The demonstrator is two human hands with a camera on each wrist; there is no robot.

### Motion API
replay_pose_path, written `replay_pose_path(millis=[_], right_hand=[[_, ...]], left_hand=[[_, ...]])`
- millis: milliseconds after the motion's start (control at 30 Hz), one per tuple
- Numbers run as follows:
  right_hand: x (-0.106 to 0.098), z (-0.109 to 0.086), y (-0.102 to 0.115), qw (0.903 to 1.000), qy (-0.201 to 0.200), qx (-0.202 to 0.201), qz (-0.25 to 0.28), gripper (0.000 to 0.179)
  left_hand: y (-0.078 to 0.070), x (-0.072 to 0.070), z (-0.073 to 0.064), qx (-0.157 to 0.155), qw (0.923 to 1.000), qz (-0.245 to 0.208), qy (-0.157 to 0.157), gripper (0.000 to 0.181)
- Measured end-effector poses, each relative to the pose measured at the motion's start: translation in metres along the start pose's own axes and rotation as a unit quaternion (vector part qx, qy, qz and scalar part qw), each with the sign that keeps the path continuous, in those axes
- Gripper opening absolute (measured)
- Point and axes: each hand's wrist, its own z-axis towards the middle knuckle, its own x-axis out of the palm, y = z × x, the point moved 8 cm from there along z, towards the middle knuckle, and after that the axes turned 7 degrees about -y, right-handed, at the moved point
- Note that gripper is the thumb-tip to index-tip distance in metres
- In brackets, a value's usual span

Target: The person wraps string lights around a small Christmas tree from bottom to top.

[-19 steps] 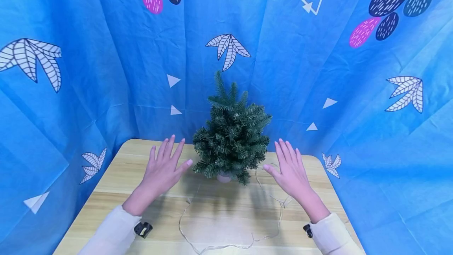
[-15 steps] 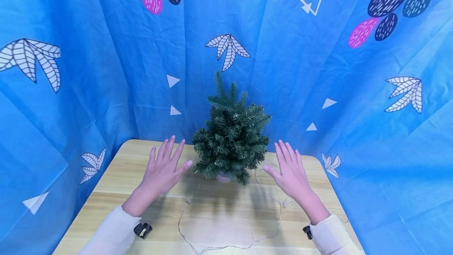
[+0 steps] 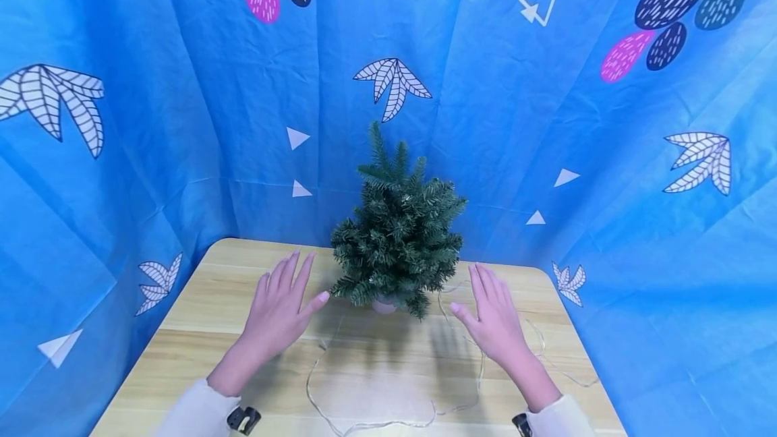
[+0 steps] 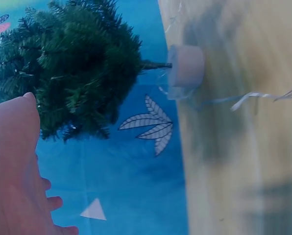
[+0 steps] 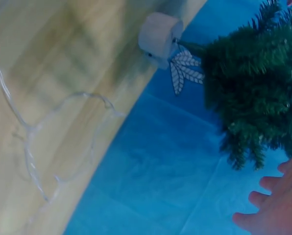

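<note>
A small artificial Christmas tree (image 3: 397, 238) stands upright near the back of the table on a pale round base (image 4: 187, 66). To its left my left hand (image 3: 280, 309) hovers with fingers spread, its thumb tip close to the lower branches. On the other side my right hand (image 3: 494, 319) is held with straight fingers, a little apart from the tree. Neither hand holds anything. A thin clear wire string (image 3: 388, 423) lies in a loose loop on the table in front of the tree and runs round to its right; part of it is hidden by the right hand and arm.
The light wooden table (image 3: 200, 329) has rounded back corners. A blue patterned cloth (image 3: 498, 120) hangs behind it and along both sides. More of the wire (image 5: 62, 105) lies in curves at the right of the table.
Both hands have drawn back slightly toward the person and lower in the head view, fingers still extended. More wire shows beside the right forearm. The tree stays in place.
</note>
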Motion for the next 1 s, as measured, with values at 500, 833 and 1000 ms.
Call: replay_pose_path(millis=[500, 833, 1000], right_hand=[[0.037, -0.047, -0.009, 0.9968, 0.005, 0.062, 0.051, 0.081], [0.063, -0.073, -0.010, 0.9934, 0.020, 0.090, 0.069, 0.078], [0.083, -0.086, -0.003, 0.9889, 0.049, 0.106, 0.092, 0.076]], left_hand=[[-0.010, 0.051, -0.061, -0.040, 0.9965, -0.071, 0.015, 0.081], [-0.021, 0.089, -0.085, -0.040, 0.9936, -0.081, 0.067, 0.083], [-0.029, 0.110, -0.100, -0.023, 0.9869, -0.117, 0.109, 0.079]])
